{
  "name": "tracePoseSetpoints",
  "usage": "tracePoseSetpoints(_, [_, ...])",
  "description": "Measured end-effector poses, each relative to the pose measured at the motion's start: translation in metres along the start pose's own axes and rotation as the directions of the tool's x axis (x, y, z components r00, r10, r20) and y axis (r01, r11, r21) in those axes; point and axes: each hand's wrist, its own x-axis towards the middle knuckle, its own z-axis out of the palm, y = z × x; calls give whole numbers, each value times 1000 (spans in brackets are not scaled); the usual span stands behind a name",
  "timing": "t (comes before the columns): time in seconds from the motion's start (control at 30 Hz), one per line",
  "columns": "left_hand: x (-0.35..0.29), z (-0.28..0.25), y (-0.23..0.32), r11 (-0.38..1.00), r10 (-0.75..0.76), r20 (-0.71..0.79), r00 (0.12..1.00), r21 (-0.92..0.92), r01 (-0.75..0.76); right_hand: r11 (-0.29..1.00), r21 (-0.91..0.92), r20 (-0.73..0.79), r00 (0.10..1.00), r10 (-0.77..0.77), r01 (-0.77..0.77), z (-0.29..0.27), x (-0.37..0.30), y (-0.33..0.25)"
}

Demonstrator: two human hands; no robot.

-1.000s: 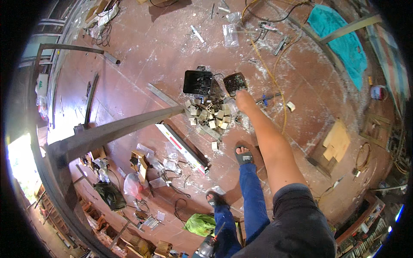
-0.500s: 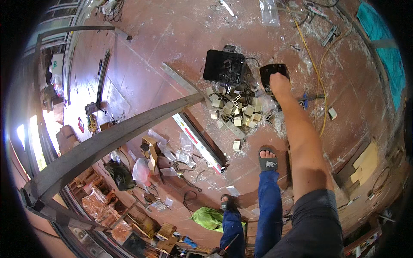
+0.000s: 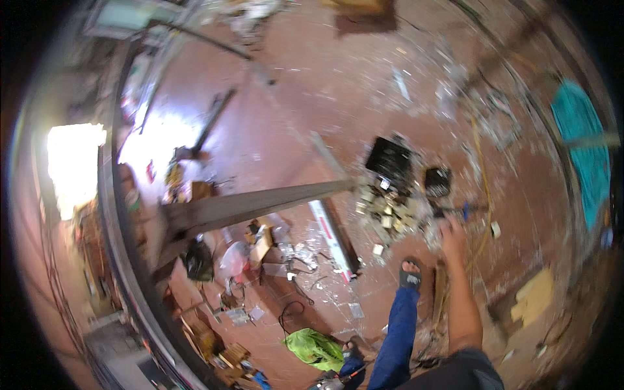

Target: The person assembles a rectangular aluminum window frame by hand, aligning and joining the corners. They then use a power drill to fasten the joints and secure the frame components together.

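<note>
My right hand (image 3: 453, 235) is over the floor at the near right of a pile of small beige brackets (image 3: 390, 218), its arm reaching in from the lower edge. Motion smears the fingers, so whether they grip anything is unclear. Just beyond the hand lies a dark tool with a blue part (image 3: 465, 210). Farther off is a small black tray (image 3: 437, 182). A larger black bin (image 3: 389, 157) stands behind the pile, with dark bits inside. My left hand is out of sight. Part of a grey and red tool (image 3: 333, 382) shows at the lower edge.
A long grey metal beam (image 3: 260, 205) crosses the left side above the floor. A long white and red box (image 3: 333, 240) lies near my feet. Plastic bags (image 3: 235, 259), a green cloth (image 3: 313, 350), a yellow cable (image 3: 482, 162) and flat tan pieces (image 3: 533, 298) lie around.
My right hand has left the small black tray and come back toward me. The view has swung, so the floor things sit lower and farther right, and the picture is blurred.
</note>
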Motion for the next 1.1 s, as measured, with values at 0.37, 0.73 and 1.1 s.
tracePoseSetpoints(0.37, [-139, -95, -61, 607, 764, -44, 644, -288, -740, 846, 522, 138, 990, 38, -105, -41, -349, -206])
tracePoseSetpoints(0.73, [-182, -262, -281, 111, 842, -538, 49, 83, -990, 748, 634, 402, 743, -535, 196, 131, -672, -425])
tracePoseSetpoints(1.1, [-234, -277, -440, 405, 467, -852, 238, -34, -914, 804, 521, 853, 207, -479, -287, 293, -863, -480])
